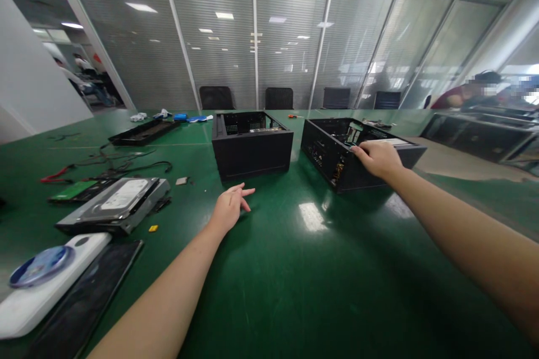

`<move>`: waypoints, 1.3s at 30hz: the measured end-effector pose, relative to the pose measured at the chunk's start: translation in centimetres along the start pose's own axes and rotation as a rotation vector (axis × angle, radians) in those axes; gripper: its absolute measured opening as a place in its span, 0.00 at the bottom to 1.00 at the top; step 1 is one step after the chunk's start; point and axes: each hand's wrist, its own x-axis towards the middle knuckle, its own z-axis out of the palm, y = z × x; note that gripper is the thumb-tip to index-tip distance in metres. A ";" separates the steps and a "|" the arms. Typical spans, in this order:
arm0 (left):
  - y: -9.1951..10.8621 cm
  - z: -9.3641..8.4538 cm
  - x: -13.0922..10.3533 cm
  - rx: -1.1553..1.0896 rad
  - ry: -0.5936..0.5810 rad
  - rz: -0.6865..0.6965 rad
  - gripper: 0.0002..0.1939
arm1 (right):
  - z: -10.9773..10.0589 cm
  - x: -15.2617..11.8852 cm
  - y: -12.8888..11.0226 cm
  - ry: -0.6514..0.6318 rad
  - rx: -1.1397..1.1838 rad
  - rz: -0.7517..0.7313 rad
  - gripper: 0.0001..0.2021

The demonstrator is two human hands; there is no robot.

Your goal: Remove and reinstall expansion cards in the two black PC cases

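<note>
Two open-topped black computer cases stand on the green table. My right hand (377,158) grips the near top edge of the right case (322,151), its thumb toward the inside and its fingers partly hidden. Metal parts show within that case. Just in front of the left case (255,154), my left hand (232,206) hovers low over the table with its fingers apart and nothing in them.
On the left lie a hard drive in a metal bracket (122,202), a green circuit board (76,190), cables, a yellow piece (153,228), a white phone (54,280) and a black tray (145,132). A screwdriver (295,116) lies behind. A person (457,95) is at far right.
</note>
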 end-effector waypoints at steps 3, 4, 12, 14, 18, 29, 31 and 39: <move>0.4 -0.1 -0.2 0.034 -0.007 0.019 0.34 | 0.2 0.3 -0.6 0.005 -0.051 0.048 0.37; 0.6 -0.2 -0.3 0.046 -0.011 0.025 0.34 | 0.1 0.4 -0.8 -0.003 -0.058 0.063 0.37; 1.7 0.3 -0.6 0.106 -0.067 0.069 0.34 | -1.7 -2.3 -1.6 -0.006 -0.021 0.090 0.32; 1.5 0.5 -0.6 0.114 -0.069 0.063 0.33 | -2.8 -4.1 -2.1 0.003 -0.002 0.096 0.31; 0.9 0.6 -0.8 0.112 -0.075 0.023 0.33 | -5.7 -8.5 -3.8 0.066 0.097 0.074 0.27; 1.6 0.8 -1.1 0.196 -0.160 0.007 0.32 | -14.2 -22.3 -12.2 0.380 0.393 -0.137 0.07; 1.5 0.7 -1.1 0.199 -0.156 0.011 0.31 | -15.6 -23.8 -13.8 0.396 0.438 -0.195 0.04; 0.7 0.4 -0.4 0.211 -0.086 -0.053 0.21 | -18.3 -26.7 -16.7 0.357 0.516 -0.352 0.01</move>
